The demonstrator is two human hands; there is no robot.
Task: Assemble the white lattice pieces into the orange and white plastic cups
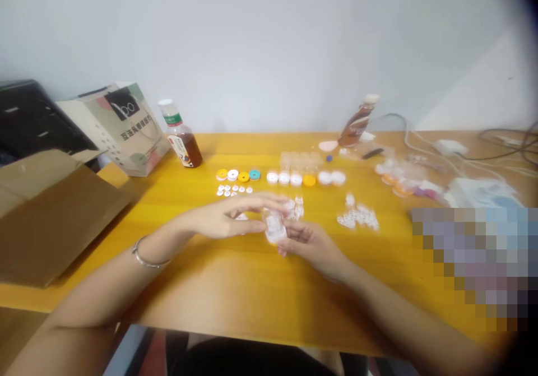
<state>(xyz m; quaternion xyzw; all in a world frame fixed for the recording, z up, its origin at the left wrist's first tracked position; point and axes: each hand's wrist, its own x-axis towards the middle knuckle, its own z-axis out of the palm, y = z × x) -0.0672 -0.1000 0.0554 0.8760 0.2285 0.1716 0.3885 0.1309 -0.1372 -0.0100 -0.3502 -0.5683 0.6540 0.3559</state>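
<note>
Lower centre of the frame: open tabletop (252, 300), with room, as I see it, for a low pass. Centre: a row of round discs (284, 179) and a clear tray (301, 160), passable from above. Left: cardboard box (63, 219), paper bag (101, 124) and tall bottle (191, 151) bar sideways travel. Upper right: second bottle (357, 122) and loose cables (407, 138) obstruct.

A printed bag (137, 126) stands just beside a white-capped bottle (184, 143).
</note>
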